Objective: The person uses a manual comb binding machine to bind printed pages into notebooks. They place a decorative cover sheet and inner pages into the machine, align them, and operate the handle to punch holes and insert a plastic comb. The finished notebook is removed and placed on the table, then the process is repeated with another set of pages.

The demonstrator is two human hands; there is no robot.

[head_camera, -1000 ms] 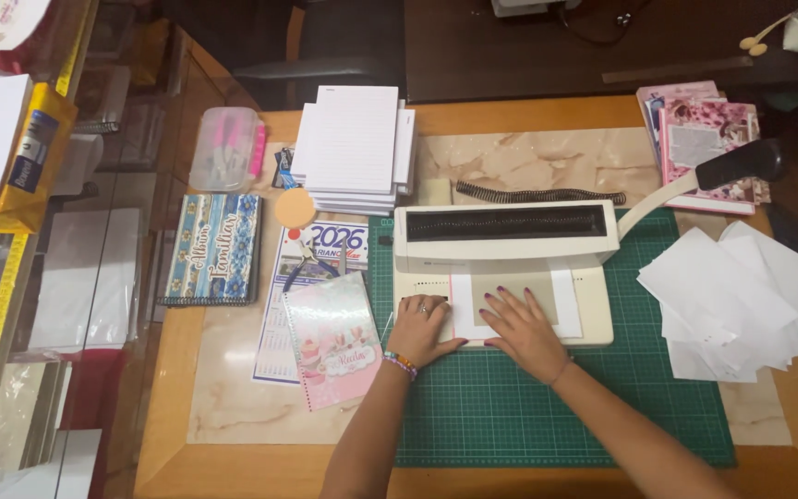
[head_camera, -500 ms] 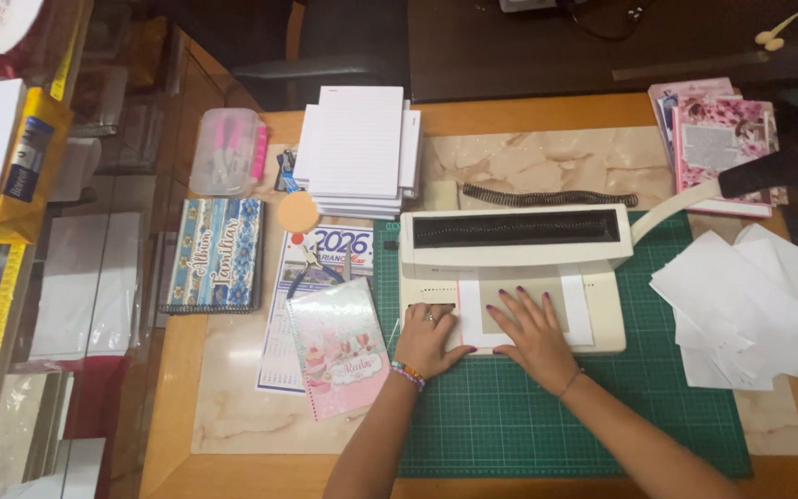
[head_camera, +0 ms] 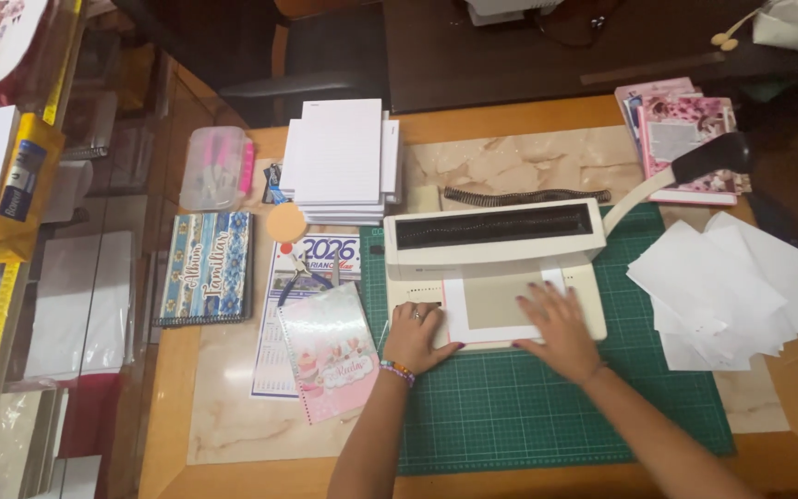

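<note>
Both hands lie flat on a cream binding machine (head_camera: 491, 242) that sits on a green cutting mat (head_camera: 547, 407). The left hand (head_camera: 415, 334) rests on the front left part of the machine, with its fingers loosely bent and gripping nothing. The right hand (head_camera: 558, 323) has its fingers spread out and presses down on a sheet of paper (head_camera: 487, 310) with a pink edge. The sheet lies on the flat tray of the machine, between the two hands. The machine's handle (head_camera: 685, 171) sticks up to the right. A black spiral coil (head_camera: 524, 196) lies just behind the machine. A tall stack of white pages (head_camera: 339, 162) stands to the left of it. A pink notebook cover (head_camera: 330, 351) lies beside the left hand. Loose white sheets (head_camera: 731, 286) are piled on the right.
</note>
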